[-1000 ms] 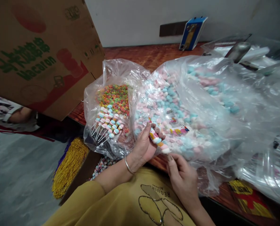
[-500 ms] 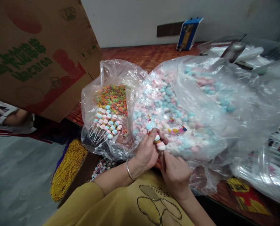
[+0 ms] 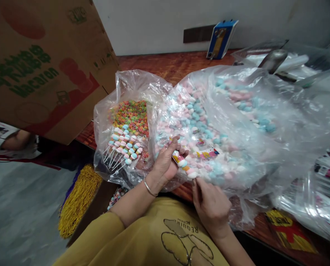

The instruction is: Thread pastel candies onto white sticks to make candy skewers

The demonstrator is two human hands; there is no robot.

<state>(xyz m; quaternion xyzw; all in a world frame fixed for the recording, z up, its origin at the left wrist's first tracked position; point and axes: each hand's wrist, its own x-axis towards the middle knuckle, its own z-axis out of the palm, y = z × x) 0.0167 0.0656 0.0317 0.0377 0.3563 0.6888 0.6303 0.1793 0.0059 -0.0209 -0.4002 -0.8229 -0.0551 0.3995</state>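
My right hand [image 3: 211, 205] pinches the lower end of a marshmallow skewer [image 3: 191, 173], whose pink, white and blue pieces alternate with cereal rings. The skewer slants up to the left towards my left hand [image 3: 166, 162]. A small printed wrapper [image 3: 178, 156] lies in the left palm between raised thumb and curled fingers, around or against the skewer's upper end; which one I cannot tell. Just beyond sits a large clear bag of pink, blue and white marshmallows [image 3: 199, 112], with printed packets [image 3: 206, 152] on it. Several finished-looking skewers [image 3: 124, 146] are piled left, on a bag of coloured cereal rings [image 3: 134, 114].
A large cardboard box [image 3: 48, 66] stands at left. Gold beaded strands [image 3: 80, 203] hang lower left near an open box [image 3: 116, 197] of small items. A blue box [image 3: 222, 40] and metal scoop [image 3: 274, 61] are at the back. Plastic packaging [image 3: 306, 207] lies right. Another person's arm [image 3: 17, 140] shows far left.
My left hand has moved slightly left and its thumb has lifted. The skewer's top blue piece no longer shows above the thumb; the printed wrapper shows there. My right hand has shifted slightly right.
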